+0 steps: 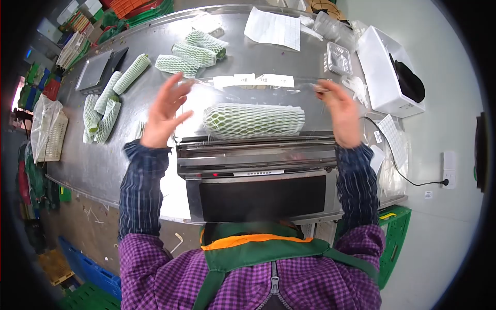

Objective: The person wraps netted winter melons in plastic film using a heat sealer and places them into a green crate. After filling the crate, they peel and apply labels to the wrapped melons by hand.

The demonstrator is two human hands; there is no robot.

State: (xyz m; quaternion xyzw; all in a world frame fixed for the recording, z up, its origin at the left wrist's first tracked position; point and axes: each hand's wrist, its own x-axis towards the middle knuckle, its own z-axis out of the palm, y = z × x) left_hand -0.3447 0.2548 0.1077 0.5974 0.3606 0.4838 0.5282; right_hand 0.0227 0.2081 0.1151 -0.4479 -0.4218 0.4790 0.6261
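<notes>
A long green vegetable in a white foam net [254, 120] lies crosswise behind the rollers of a film wrapping machine [256, 160]. Clear plastic film [305, 94] stretches around and behind it, shiny and hard to trace. My left hand [168, 113], slightly blurred, is raised left of the vegetable with fingers spread and nothing visible in them. On the other side, my right hand [341, 113] has thumb and fingers pinched together at what looks like the film's right edge. White printed labels [253, 80] form a row just behind the vegetable.
More netted vegetables [194, 51] lie at the back, with others [106, 106] at left near a scale [98, 72]. A paper sheet [273, 28], a clear tray [338, 58] and a white box [385, 72] occupy the back right. A cable [400, 175] runs to the wall.
</notes>
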